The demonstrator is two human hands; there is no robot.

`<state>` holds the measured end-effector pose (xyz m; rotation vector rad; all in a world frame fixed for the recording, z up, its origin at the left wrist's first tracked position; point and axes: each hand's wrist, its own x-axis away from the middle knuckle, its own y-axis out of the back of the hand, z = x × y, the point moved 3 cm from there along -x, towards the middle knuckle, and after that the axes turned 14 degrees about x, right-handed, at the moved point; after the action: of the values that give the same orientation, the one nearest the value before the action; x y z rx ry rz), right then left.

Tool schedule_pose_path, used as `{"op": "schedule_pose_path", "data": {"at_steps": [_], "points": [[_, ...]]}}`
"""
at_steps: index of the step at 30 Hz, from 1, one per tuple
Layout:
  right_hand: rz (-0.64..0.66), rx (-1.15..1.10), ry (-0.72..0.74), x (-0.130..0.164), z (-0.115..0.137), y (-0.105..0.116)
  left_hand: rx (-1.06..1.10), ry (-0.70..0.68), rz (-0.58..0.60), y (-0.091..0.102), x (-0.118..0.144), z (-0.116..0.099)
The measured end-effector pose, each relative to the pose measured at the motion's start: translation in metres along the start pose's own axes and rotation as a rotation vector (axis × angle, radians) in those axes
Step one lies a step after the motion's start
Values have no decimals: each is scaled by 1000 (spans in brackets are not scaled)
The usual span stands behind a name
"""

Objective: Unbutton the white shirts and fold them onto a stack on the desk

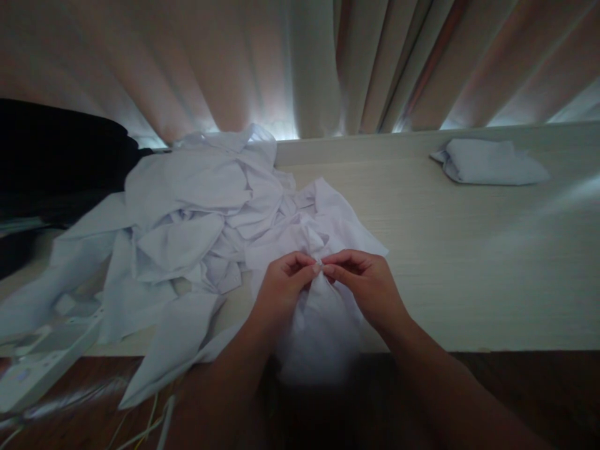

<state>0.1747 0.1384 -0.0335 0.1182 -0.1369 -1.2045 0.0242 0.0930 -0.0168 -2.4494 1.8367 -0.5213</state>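
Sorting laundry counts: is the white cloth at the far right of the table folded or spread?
Folded: the white cloth lies as a compact, layered bundle, apart from the crumpled pile.

This looked like a room in a home, though the dim light made it hard to be sure. Long pleated curtains (300,62) hung behind a pale wooden tabletop (469,262), white laundry (187,212) was heaped at its left edge, and a folded piece (490,161) sat near the far right corner.

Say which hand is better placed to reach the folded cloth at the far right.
Right hand: probably, since it lies nearer the folded cloth. Both hands pinch the shirt; the left hand would have to cross over.
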Motion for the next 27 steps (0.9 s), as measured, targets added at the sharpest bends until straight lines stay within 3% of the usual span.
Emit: {"op": "schedule_pose_path", "data": {"at_steps": [11, 18, 27], "points": [[-28, 7, 26, -1, -3, -2, 123, 146, 162, 0, -4, 1], [157, 121, -18, -3, -6, -4, 214, 176, 184, 5, -7, 4], [222, 217, -19, -1, -1, -4, 244, 187, 191, 8, -3, -1]]}}
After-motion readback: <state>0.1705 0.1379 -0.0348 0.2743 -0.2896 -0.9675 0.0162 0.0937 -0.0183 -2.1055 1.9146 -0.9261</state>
